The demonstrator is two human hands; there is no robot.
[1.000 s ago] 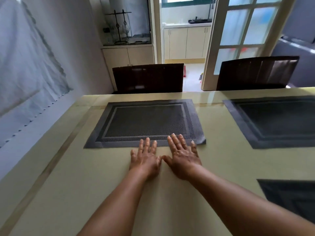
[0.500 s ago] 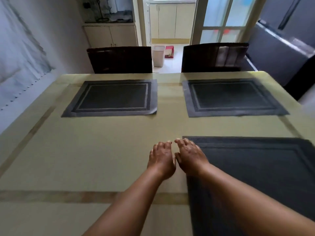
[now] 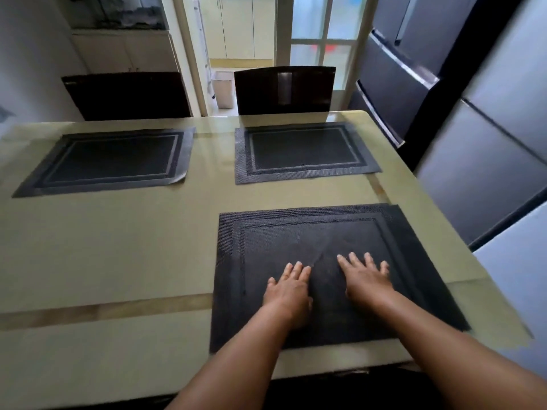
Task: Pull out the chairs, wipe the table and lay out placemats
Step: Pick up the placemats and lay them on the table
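Observation:
Three dark woven placemats lie on the glossy beige table (image 3: 124,250). The near right placemat (image 3: 322,232) has both my hands pressed flat on its middle: my left hand (image 3: 288,287) and my right hand (image 3: 365,279), palms down, fingers spread, holding nothing. It looks like a second mat edge shows under its right side. The far left placemat (image 3: 109,161) and the far right placemat (image 3: 302,150) lie by the far edge. Behind them stand a left dark chair (image 3: 127,96) and a right dark chair (image 3: 284,90).
A tall grey fridge (image 3: 473,119) stands close along the table's right side. A doorway with a white bin (image 3: 223,90) opens beyond the chairs, next to a glazed door (image 3: 319,34). A cabinet (image 3: 124,51) stands at the back left.
My view has swung right. Both hands moved from the bare table by the far left placemat onto the near right placemat and now lie flat and apart on it.

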